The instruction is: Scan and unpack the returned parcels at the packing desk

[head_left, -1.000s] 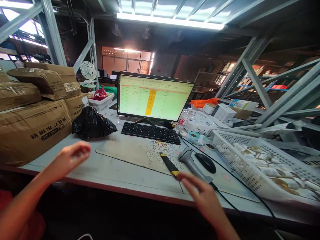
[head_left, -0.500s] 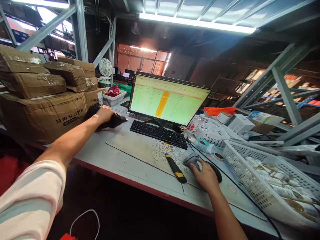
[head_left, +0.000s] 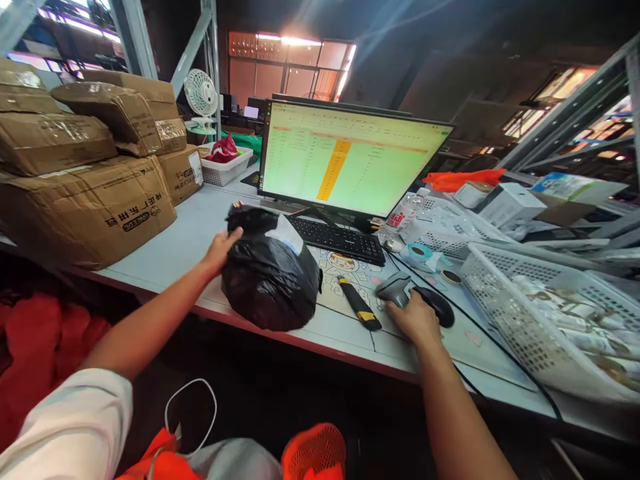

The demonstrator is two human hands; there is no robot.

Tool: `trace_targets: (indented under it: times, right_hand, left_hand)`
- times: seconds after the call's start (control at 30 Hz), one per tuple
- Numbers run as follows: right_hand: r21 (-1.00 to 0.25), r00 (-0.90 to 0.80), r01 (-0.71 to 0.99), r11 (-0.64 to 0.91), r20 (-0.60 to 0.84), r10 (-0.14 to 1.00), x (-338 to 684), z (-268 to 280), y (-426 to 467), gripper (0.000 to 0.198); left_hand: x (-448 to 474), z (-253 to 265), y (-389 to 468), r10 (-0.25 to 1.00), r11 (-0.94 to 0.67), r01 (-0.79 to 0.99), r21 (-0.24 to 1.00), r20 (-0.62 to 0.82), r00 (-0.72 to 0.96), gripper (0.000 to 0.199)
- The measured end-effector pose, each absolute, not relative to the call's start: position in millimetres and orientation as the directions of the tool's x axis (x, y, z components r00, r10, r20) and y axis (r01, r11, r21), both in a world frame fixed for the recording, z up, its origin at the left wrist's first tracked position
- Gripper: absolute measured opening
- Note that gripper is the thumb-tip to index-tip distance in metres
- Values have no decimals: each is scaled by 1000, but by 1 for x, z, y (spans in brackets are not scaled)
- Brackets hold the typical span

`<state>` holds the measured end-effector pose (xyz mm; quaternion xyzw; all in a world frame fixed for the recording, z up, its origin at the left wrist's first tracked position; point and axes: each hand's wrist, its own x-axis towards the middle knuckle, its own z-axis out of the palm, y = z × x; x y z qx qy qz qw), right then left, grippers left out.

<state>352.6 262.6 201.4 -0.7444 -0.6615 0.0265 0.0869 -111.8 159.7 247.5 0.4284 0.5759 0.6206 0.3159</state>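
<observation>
My left hand [head_left: 221, 249] is closed on the left side of a bulky black plastic-wrapped parcel [head_left: 273, 283]. A white label [head_left: 285, 233] shows on the parcel's upper side. The parcel is at the front of the desk, covering part of the mat and the keyboard's left end. On the right, my right hand [head_left: 417, 319] is wrapped round a grey and black barcode scanner [head_left: 396, 289], low over the mat; its fingers are partly hidden. Between the parcel and the scanner lies a black and yellow utility knife [head_left: 359, 305].
Behind the parcel stand a keyboard [head_left: 340, 240] and a lit monitor [head_left: 300, 153]. Cardboard boxes [head_left: 85, 213] are stacked at the left. A white plastic basket [head_left: 505, 333] of wrapped items fills the right side. Tape rolls [head_left: 419, 252] and a cable lie near the scanner.
My left hand has brought the black parcel from beside the boxes toward me and to the right. My right hand stays round the scanner at the mat. The view has tilted downward.
</observation>
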Motion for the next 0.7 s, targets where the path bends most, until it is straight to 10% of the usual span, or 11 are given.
trace_targets:
  times: [0.13, 0.23, 0.33, 0.47, 0.7]
  right_hand:
    - [-133, 112, 985, -106, 40, 993, 344, 209, 257, 63]
    - [-127, 108, 987, -101, 48, 993, 341, 210, 256, 61]
    - [-110, 140, 985, -134, 43, 989, 337, 210, 256, 55]
    - [-83, 162, 984, -161, 11, 987, 335, 212, 257, 48]
    - [-93, 135, 988, -125, 115, 984, 343, 248, 254, 46]
  left_hand:
    - [-92, 225, 165, 914, 97, 232, 968, 6, -405, 38]
    - [-87, 263, 165, 851, -29, 381, 924, 223, -476, 44]
    - [-55, 302, 150, 854, -326, 638, 698, 506, -117, 50]
    - [-5, 289, 112, 827, -525, 798, 296, 397, 397, 53]
    - [-17, 220, 74, 869, -431, 899, 79, 307, 389, 61]
